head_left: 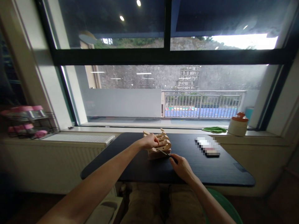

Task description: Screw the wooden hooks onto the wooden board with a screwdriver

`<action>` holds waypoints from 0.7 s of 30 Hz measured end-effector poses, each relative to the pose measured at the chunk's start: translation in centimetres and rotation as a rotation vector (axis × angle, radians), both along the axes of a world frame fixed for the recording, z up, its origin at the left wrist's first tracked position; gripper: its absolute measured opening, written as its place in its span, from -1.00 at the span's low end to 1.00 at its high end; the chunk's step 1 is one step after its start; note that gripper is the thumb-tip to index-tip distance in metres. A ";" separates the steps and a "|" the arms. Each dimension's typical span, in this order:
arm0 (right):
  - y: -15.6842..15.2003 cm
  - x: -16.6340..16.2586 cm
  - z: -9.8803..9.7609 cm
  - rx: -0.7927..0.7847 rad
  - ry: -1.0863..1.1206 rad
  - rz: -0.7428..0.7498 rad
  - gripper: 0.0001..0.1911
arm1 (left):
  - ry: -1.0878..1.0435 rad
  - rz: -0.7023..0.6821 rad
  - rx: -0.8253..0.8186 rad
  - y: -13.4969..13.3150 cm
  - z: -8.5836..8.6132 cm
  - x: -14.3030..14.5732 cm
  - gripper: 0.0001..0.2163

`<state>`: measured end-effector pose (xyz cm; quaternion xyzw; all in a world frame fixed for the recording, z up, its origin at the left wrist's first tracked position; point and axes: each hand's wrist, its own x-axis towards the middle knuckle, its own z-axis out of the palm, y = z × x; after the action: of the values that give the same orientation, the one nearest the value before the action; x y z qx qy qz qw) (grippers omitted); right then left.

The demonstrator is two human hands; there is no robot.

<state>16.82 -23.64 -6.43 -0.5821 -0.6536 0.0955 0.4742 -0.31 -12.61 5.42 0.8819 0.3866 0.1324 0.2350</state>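
A light wooden rack (166, 143) with curved slats and dark round holes rests on the dark table. Over its left part, my left hand (150, 141) is closed with the fingertips drawn together among the slats; whatever they pinch is hidden. My right hand (183, 168) is wrapped around the black handle of a slim tool (173, 157). The tool's thin metal end points left, towards the rack's near edge, close below my left fingers. I cannot tell whether its tip touches the wood.
The black table (142, 171) stands under a large window. A blurred-out flat object (207, 147) lies at its right. On the sill are a green cloth (213, 129) and a white jar with an orange lid (238, 124). Leftward are a radiator (79, 138) and a wire rack (50, 124) with pink-lidded containers.
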 end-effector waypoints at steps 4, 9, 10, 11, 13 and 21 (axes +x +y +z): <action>0.0 -0.1 -0.1 0.016 -0.010 -0.028 -0.68 | 0.055 0.032 -0.012 0.0 -0.3 0.5 -0.89; -0.1 0.1 -0.3 0.034 -0.002 -0.069 -0.67 | 0.098 0.052 0.019 0.6 -0.8 0.8 -0.91; -0.1 0.1 -0.3 0.036 -0.003 -0.073 -0.67 | 0.104 0.053 0.025 0.8 -0.9 0.8 -0.91; -0.2 0.2 -0.4 0.036 -0.005 -0.076 -0.67 | 0.112 0.052 0.031 0.9 -1.1 0.8 -0.91; -0.2 0.2 -0.4 0.038 -0.009 -0.078 -0.68 | 0.134 0.048 0.040 1.1 -1.4 0.8 -0.93; -0.1 0.2 -0.5 0.033 -0.035 -0.099 -0.67 | 0.196 0.060 0.101 0.4 -1.4 0.9 -0.79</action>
<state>16.98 -23.74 -6.95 -0.6072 -0.6339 0.0508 0.4763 0.61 -12.22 4.06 0.8893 0.4269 0.0718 0.1472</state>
